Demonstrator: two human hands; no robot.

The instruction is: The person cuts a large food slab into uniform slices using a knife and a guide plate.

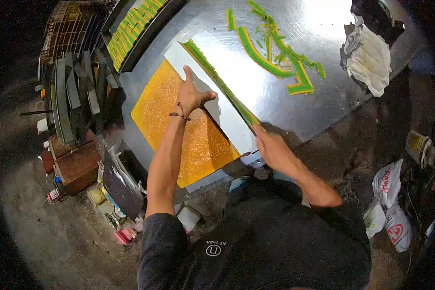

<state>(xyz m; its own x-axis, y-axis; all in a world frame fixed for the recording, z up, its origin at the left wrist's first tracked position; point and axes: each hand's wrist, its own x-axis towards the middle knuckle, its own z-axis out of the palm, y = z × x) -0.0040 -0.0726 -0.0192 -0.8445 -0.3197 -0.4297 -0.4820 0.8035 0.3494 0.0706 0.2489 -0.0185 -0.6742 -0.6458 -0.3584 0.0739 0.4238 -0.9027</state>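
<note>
A speckled orange-yellow sheet point(152, 104) lies on the metal table, partly covered by a long, flat, pale board point(222, 111). My left hand point(194, 94) presses on this board with its fingers and thumb spread. Along the board's far edge runs a narrow green strip point(205, 63). My right hand point(273, 147) is closed at the near end of that strip, beside the board's corner; whatever it grips is hidden by the fingers. Beyond the board lie loose green and yellow offcuts point(258, 59), one of them L-shaped.
Stacked green-yellow strips point(133, 31) fill a dark tray at the table's back left. A white cloth point(369, 58) lies at the right edge of the metal table point(319, 113). Metal channels point(63, 99) stand at left. Plastic bags point(387, 186) and a bucket point(417, 145) are at right.
</note>
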